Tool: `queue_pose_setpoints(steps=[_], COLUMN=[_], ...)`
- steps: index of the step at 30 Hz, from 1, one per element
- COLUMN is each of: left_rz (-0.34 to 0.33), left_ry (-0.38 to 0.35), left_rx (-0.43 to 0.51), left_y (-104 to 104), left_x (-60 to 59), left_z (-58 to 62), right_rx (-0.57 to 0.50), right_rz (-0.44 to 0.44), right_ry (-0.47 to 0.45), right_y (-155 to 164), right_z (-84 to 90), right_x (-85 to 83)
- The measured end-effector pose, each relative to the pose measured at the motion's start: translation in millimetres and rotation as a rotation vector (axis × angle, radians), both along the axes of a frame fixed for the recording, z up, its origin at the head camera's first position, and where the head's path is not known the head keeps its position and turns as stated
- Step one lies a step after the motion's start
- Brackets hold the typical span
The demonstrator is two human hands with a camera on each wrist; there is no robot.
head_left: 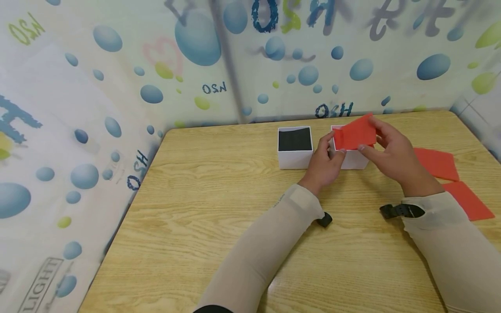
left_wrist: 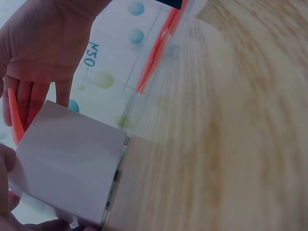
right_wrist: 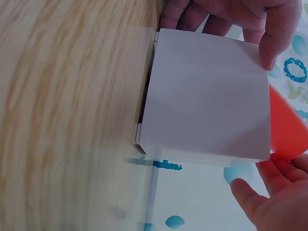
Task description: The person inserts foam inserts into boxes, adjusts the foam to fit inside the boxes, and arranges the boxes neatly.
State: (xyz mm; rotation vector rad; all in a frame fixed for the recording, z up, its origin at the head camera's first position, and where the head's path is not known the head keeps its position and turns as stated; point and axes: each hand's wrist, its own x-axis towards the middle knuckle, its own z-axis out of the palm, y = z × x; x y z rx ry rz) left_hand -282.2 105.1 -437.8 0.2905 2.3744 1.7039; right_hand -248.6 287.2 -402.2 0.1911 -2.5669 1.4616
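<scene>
A wood-grain tabletop [head_left: 219, 208] carries an open white box with a black lining [head_left: 295, 147], standing toward the far edge. Two flat red sheets [head_left: 437, 163] lie well to the right of that box, one nearer the front than the other. Behind the box rises a backdrop printed with blue bubbles and lettering [head_left: 203, 65].

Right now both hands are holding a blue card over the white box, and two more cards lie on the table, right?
Not quite: the card is red, not blue, as the head view shows. Both hands, left and right, do hold it over the white box, and two more cards lie on the table.
</scene>
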Motion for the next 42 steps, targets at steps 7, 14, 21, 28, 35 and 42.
queue_pose_setpoints(steps=[7, 14, 21, 28, 35, 42], left_rz=[0.0, 0.0, -0.009, -0.005, -0.011, -0.011], left_ry=[0.011, 0.004, 0.017, 0.001, 0.022, 0.017], left_rx=[-0.011, -0.01, -0.022, -0.019, -0.006, 0.002], left_y=[0.2, -0.3, -0.3, -0.4, -1.8, -2.2], left_x=[0.6, 0.6, 0.9, 2.5, 2.8, 2.5], left_z=[0.0, 0.4, 0.1, 1.9, 1.3, 0.8], right_rx=[-0.112, -0.059, 0.016, 0.13, 0.36, 0.556], right_rz=[0.026, 0.07, 0.116, 0.129, 0.134, 0.085], right_ry=[0.089, -0.035, -0.145, -0.217, -0.229, -0.074], right_y=[1.4, 2.5, 4.5, 7.1, 7.5, -0.5], right_z=[-0.3, 1.6, 0.2, -1.5, -4.7, 1.6], right_x=[2.3, 0.5, -5.2, -7.8, -11.8, -5.8])
